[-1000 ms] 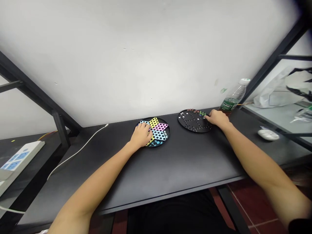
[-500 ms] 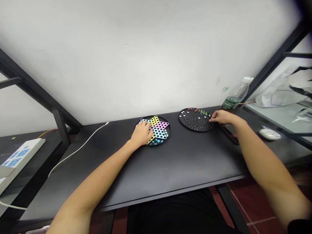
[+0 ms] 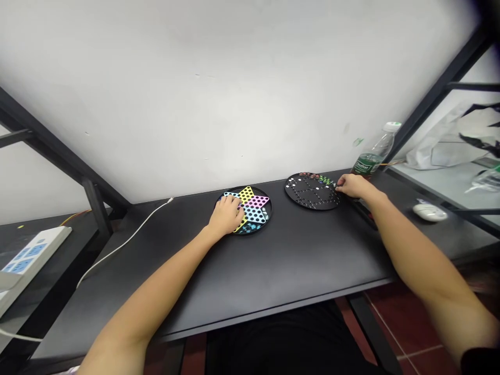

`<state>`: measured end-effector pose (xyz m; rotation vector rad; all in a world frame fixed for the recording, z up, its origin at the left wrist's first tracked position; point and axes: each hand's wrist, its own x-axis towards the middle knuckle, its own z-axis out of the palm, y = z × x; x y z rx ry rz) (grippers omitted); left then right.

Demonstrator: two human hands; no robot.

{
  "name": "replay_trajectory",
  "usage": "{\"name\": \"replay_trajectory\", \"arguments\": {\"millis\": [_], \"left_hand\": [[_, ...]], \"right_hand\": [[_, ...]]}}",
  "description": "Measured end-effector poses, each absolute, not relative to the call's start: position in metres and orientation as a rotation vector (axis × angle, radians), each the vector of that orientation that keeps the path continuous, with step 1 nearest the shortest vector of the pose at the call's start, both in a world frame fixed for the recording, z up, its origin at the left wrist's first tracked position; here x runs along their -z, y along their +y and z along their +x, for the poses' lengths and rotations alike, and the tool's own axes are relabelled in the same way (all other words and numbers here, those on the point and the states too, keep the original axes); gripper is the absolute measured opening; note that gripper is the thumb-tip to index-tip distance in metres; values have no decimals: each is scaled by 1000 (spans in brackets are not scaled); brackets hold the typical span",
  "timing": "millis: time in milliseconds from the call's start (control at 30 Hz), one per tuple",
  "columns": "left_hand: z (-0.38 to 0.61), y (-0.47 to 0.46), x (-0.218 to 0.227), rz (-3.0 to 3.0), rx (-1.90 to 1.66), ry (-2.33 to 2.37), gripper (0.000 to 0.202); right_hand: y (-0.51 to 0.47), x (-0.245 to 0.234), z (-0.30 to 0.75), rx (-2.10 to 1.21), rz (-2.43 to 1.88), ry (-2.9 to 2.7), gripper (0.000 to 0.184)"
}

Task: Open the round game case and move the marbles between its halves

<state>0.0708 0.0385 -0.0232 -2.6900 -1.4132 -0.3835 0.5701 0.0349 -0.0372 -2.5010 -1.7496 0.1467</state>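
Note:
A round Chinese checkers board with a coloured star of holes lies on the dark desk. My left hand rests over its left side, fingers laid across the star, with no held object showing. Blue marbles sit in the board's near rim, and pale ones at its right. Farther right is a second round black board, dotted with white, red and green pieces. My right hand is at its right edge, thumb and fingers pinched together. Whatever they hold is too small to make out.
A bottle with a green label stands behind my right hand. Partly under my right forearm lies a dark flat object; a white mouse is farther right. At left are a white cable and a power strip.
My right hand has shifted slightly up along the edge of the black board. My left hand stays on the star board. The whole view has moved slightly.

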Motion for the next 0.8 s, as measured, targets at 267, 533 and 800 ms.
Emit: {"name": "replay_trajectory", "arguments": {"millis": [267, 533, 800], "left_hand": [[71, 40, 24, -2679, 390, -1413, 29], [65, 42, 20, -2723, 386, -1350, 27], [65, 41, 24, -2706, 387, -1344, 29]], "right_hand": [[21, 13, 518, -26, -2338, -1799, 29], [-17, 7, 345, -504, -1542, -2282, 29], [0, 15, 293, -454, -1826, -2148, 30]]}}
